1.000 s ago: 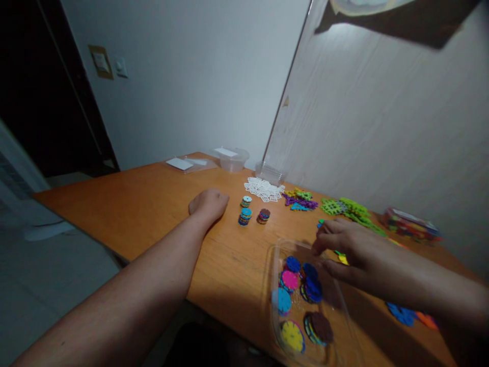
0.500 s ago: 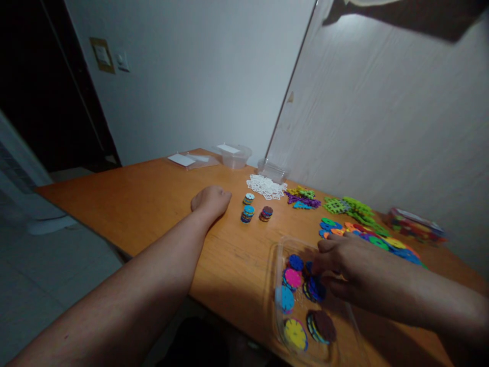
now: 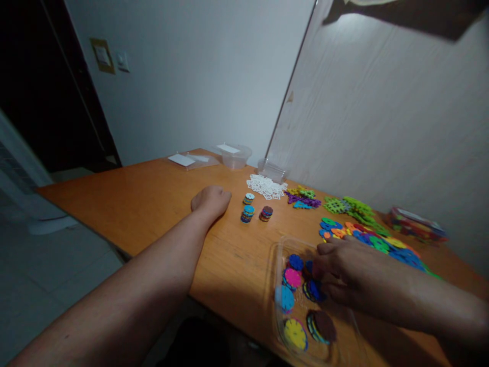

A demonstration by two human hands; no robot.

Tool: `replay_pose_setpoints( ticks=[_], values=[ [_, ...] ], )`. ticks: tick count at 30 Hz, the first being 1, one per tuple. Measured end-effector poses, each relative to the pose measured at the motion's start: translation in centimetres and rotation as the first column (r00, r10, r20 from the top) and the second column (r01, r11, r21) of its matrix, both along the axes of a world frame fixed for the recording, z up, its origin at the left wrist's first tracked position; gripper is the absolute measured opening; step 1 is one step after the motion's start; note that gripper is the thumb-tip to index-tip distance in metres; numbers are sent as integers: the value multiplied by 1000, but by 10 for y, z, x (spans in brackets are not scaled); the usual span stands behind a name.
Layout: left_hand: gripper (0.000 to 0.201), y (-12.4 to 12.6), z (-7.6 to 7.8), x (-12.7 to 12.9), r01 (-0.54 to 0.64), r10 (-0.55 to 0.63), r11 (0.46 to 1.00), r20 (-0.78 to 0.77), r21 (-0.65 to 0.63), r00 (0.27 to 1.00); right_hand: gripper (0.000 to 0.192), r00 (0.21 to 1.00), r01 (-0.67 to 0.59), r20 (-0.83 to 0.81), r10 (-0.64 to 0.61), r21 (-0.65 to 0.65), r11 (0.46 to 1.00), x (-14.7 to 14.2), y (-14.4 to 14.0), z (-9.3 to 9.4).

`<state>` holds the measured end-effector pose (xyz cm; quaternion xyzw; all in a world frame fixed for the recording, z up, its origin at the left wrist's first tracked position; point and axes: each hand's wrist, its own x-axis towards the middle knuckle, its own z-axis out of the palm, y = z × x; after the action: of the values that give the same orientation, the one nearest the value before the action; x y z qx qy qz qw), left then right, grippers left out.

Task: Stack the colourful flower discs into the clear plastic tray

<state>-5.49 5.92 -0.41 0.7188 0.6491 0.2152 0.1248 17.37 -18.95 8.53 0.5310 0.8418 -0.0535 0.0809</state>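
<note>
My left hand (image 3: 211,200) rests on the table as a loose fist, with nothing showing in it. Just right of it stand three small stacks of notched plastic discs: a white-topped stack (image 3: 249,199), a light-blue-topped stack (image 3: 247,213) and a brown-topped stack (image 3: 266,213). My right hand (image 3: 338,265) reaches into a clear plastic tray (image 3: 280,316), fingers curled down at dark blue notched discs (image 3: 315,290); the fingertips are partly hidden. Also in the tray are a pink disc (image 3: 293,278), a yellow disc (image 3: 295,334) and a brown-topped stack (image 3: 323,326).
Behind the tray lie loose colourful discs (image 3: 378,242), green lattice pieces (image 3: 353,208), purple and yellow pieces (image 3: 303,198) and white snowflake-like pieces (image 3: 266,186). Clear containers (image 3: 235,158) and a plastic bag with white paper (image 3: 183,160) sit near the wall. A colourful pack (image 3: 416,224) lies far right.
My right hand shifts only slightly over the dark blue discs in the tray, uncovering less of them near the fingertips. My left hand stays where it was.
</note>
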Motion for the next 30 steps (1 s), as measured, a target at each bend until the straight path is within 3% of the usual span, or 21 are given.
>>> replay_pose_setpoints(
  ticks=[3,7,11,16,21,22,26,30],
  values=[
    [38,1,-1,0,-2,2,1000,2,6,1000,18,998,47,-33,-47,-4,999,4,-2,1],
    [37,1,-2,-1,13,-13,1000,9,7,1000,13,978,199,-81,-194,55,978,18,-1,4],
    [36,1,-2,-1,20,-21,1000,15,13,1000,13,928,308,-231,-293,32,951,31,-1,3],
    [35,2,-2,-1,20,-21,1000,26,15,999,27,750,512,-516,-415,55,857,42,-7,-22],
    [34,1,-2,-3,30,-30,1000,22,5,999,31,499,741,-730,-467,80,666,45,-12,-70],
    [34,1,-1,-3,33,-33,999,21,3,999,31,476,744,-741,-474,51,667,45,-13,-78],
    [32,0,-1,-4,34,-34,999,30,5,999,28,521,695,-699,-490,14,719,51,-9,-97],
    [35,-2,-1,-4,59,-60,998,69,24,996,28,585,692,-657,-475,99,715,60,1,-106]
  ],
)
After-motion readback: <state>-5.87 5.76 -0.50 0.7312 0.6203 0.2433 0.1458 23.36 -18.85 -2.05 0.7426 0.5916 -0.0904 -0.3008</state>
